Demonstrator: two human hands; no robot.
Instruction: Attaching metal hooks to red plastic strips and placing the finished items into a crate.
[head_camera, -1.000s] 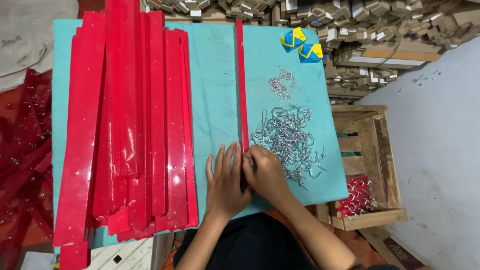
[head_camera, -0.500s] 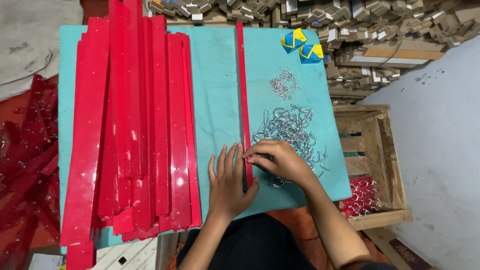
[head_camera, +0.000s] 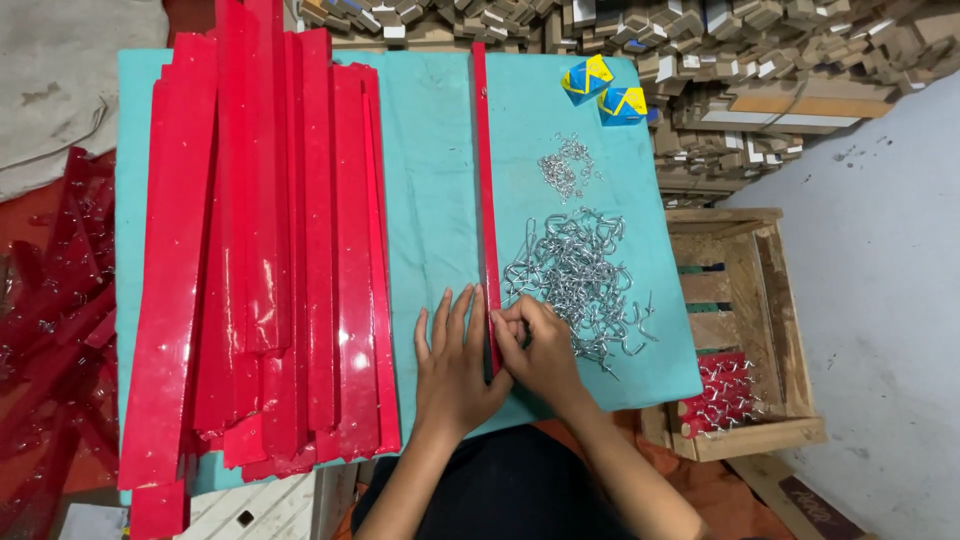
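A single narrow red strip (head_camera: 486, 190) lies lengthwise down the middle of the teal table (head_camera: 435, 170). My left hand (head_camera: 455, 365) rests flat on the table just left of the strip's near end, fingers spread. My right hand (head_camera: 535, 345) is curled at the strip's near end, fingertips pinched against its right edge; whether it holds a small hook there cannot be seen. A pile of silver metal hooks (head_camera: 585, 275) lies directly right of my right hand, and a smaller heap of tiny metal pieces (head_camera: 566, 168) lies farther back.
A wide stack of long glossy red strips (head_camera: 260, 260) covers the table's left half. Two small blue-and-yellow boxes (head_camera: 605, 90) sit at the far right corner. A wooden crate (head_camera: 745, 330) with finished red pieces stands right of the table; cardboard pieces are heaped behind.
My right hand went to the hook pile half a second ago and has come back to the strip's near end. My left hand stayed flat beside the strip.
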